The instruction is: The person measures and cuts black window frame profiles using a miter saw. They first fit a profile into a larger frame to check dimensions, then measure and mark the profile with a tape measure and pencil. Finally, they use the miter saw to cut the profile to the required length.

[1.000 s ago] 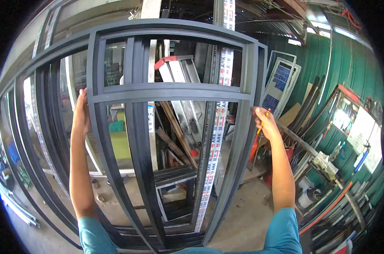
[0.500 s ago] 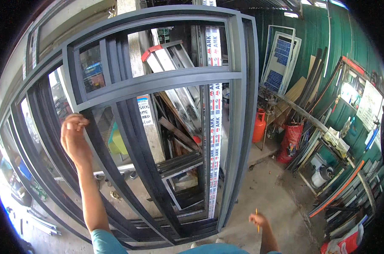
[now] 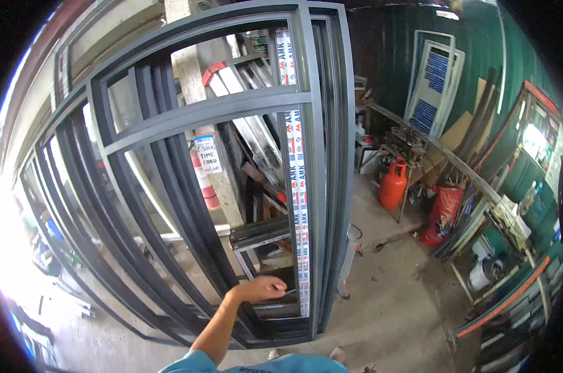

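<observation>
The grey metal window frame (image 3: 322, 155) stands upright on the concrete floor (image 3: 387, 311), its lower rail near the bottom centre of the view and its top reaching the upper edge. A horizontal crossbar (image 3: 213, 115) divides the frame into an upper and a lower opening. A white strip with red and blue markings (image 3: 298, 186) runs down just inside the right-hand upright. The one hand (image 3: 261, 289) in view, on an arm that enters from the lower edge left of centre, is placed low in the lower opening, beside the marked strip; which hand it is cannot be determined with certainty, though the arm's position suggests the left. Its grip is curled together, and a thin light object appears to project from the fingers, too small to identify. The other hand is outside the view. Further dark frames (image 3: 76, 211) lean in a stack behind and to the left of the front frame. Behind the opening stands a concrete pillar (image 3: 185, 68) bearing a white paper sign (image 3: 207, 155). To the right, well apart from the frame, an orange gas cylinder (image 3: 393, 183) stands on the floor next to a red sack (image 3: 443, 214). White-framed panels (image 3: 434, 74) lean against the green wall (image 3: 387, 56).
</observation>
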Available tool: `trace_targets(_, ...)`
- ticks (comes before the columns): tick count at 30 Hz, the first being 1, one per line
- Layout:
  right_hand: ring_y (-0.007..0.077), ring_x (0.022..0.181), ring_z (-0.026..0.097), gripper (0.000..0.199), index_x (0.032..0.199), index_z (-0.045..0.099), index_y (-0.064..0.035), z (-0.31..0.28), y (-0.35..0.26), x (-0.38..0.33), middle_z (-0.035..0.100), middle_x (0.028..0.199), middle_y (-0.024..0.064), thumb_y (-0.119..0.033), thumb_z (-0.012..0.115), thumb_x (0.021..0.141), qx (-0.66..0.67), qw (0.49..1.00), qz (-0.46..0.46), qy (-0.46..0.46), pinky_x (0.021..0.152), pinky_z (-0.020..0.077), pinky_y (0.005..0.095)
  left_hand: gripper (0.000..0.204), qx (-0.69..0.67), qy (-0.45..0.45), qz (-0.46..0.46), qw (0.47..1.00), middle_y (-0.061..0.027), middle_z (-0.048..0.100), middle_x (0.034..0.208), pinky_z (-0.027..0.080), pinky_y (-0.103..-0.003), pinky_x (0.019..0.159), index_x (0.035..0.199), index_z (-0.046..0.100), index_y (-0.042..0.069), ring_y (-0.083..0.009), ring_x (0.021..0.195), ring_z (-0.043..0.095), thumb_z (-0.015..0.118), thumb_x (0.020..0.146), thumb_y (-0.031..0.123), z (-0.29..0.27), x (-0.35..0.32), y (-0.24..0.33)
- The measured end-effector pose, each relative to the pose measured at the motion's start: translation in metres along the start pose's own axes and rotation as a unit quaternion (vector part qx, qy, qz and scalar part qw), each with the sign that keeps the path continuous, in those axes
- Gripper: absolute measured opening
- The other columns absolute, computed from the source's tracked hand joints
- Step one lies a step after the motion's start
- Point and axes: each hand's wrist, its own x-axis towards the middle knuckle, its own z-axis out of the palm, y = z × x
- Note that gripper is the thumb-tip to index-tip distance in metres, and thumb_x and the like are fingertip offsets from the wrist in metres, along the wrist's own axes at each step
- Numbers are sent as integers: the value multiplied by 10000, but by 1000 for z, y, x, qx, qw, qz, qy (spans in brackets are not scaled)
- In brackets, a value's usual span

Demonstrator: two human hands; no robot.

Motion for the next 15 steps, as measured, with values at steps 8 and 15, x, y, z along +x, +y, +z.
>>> trace_targets(8,231,573,577,394,866,606,-85,-64,-92,89,560,641,76,-466,599,965,-100,991,-53,-69,503,484,409,418,-78,-36,-94,992,-89,709,983,493,-374,828,1122,702,50,-226,880,622,580,982,424,165,38,-37)
trace_targets(15,258,533,599,469,824,607,-60,-74,-169,127,603,647,115,-473,467,999,-166,966,-132,-145,497,502,405,478,-110,7,-227,968,-98,719,1000,537,-416,831,1173,697,74,-260,993,658,571,968,487,262,44,-103)
